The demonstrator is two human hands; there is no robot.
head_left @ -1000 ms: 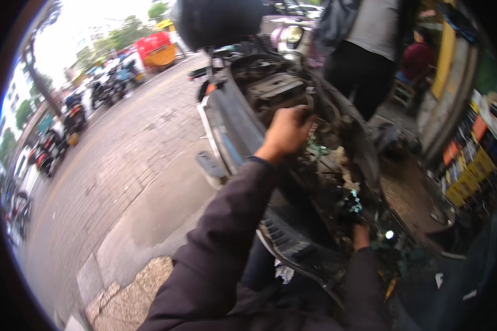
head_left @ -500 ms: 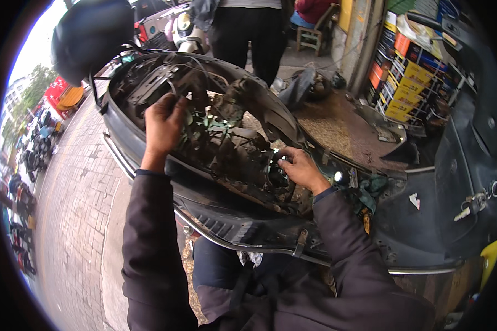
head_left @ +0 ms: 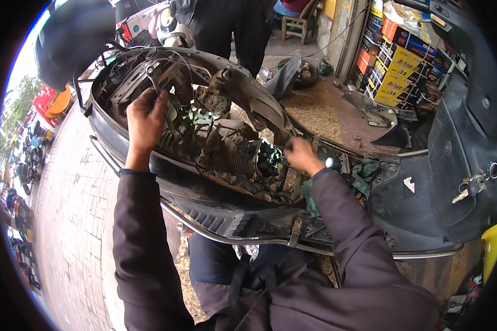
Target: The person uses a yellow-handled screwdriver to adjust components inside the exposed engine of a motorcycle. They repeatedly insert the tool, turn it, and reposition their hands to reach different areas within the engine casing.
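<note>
A black scooter body (head_left: 119, 135) lies open before me, its frame and dirty engine exposed. My left hand (head_left: 146, 113) is closed at the rear of the opening, beside a metal piece (head_left: 153, 76); what its fingers hold is unclear. My right hand (head_left: 302, 154) is closed just right of the finned engine cylinder (head_left: 243, 157), whose end has bright bits; what it grips is hidden. Green rags (head_left: 363, 175) and a small bright light (head_left: 329, 163) are beside that hand.
A person in black trousers (head_left: 221, 27) stands beyond the scooter. Boxes (head_left: 395, 71) are stacked at right, near loose panels (head_left: 284, 77). Keys (head_left: 474, 182) hang at the front panel. A black helmet-like shape (head_left: 66, 44) is at the rear; parked scooters (head_left: 30, 176) line the pavement.
My view has swung rightward and the scene has levelled out. My right hand has risen from low in the body to beside the cylinder and shifted slightly right; my left stays at the rear.
</note>
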